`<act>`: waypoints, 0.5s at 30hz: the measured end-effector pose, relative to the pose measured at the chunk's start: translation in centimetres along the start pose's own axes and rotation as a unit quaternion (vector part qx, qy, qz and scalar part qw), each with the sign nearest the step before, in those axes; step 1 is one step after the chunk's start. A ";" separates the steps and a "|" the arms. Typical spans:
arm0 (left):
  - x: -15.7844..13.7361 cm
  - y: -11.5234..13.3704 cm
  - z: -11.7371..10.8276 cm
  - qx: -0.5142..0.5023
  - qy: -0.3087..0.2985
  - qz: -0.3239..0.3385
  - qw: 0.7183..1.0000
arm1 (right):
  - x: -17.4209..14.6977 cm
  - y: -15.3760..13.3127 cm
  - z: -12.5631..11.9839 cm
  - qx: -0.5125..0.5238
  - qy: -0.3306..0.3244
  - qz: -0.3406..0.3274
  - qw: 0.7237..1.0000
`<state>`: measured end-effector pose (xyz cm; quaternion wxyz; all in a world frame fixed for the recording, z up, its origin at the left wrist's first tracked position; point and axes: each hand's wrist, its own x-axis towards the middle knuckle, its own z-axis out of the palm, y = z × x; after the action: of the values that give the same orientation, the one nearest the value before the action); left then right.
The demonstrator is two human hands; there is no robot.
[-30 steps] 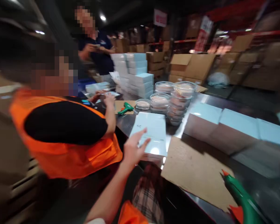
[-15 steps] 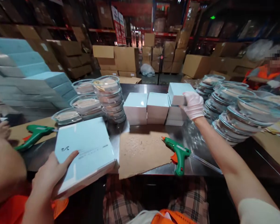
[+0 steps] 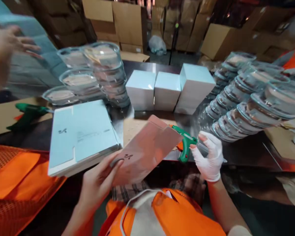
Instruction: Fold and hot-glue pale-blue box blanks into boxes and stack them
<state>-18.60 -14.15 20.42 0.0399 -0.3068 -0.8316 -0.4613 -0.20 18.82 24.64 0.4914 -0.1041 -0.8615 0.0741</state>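
Observation:
My bare left hand is closed on the near end of a flat folded carton with a small black logo, held tilted above the table edge. It looks pinkish. My right hand, in a white glove with bare fingertips, is open, thumb and fingers apart. It is just right of a green glue gun with an orange trigger; I cannot tell whether the thumb touches it. Under the carton lies a cardboard sheet, partly hidden. On the left rests a stack of pale blue flat cartons.
Three columns of white boxes stand ahead. Clear round containers are stacked left and right. Another person's blurred hand reaches in at left, above a second glue gun. Brown cartons fill the background.
My left hand has lifted a flat carton off the stack and brought it rightward. My right hand has left the box at the right column and moved down beside the glue gun. The view tilts lower.

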 end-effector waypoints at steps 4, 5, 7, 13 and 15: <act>-1.2 1.4 4.2 -0.095 -0.108 0.012 0.989 | -0.2 -3.1 1.1 0.122 -0.097 -0.070 0.985; -1.5 1.1 4.2 -0.106 -0.131 0.013 0.986 | 0.0 -3.3 1.5 0.136 -0.114 -0.071 0.982; -2.0 0.1 3.3 -0.115 -0.163 0.016 0.980 | 0.4 -3.2 2.3 0.159 -0.145 -0.042 0.976; -2.2 -3.0 -1.3 -0.067 -0.185 -0.007 0.980 | 1.0 -2.5 4.2 0.401 -0.495 0.126 0.760; -2.4 -4.0 -1.4 -0.035 -0.159 -0.004 0.987 | 0.0 -2.9 5.3 0.477 -0.596 0.165 0.625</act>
<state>-19.14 -17.97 17.44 -0.1050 -0.3740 -0.8119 -0.4359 -5.10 15.88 22.57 -0.1690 0.0717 -0.7786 0.6001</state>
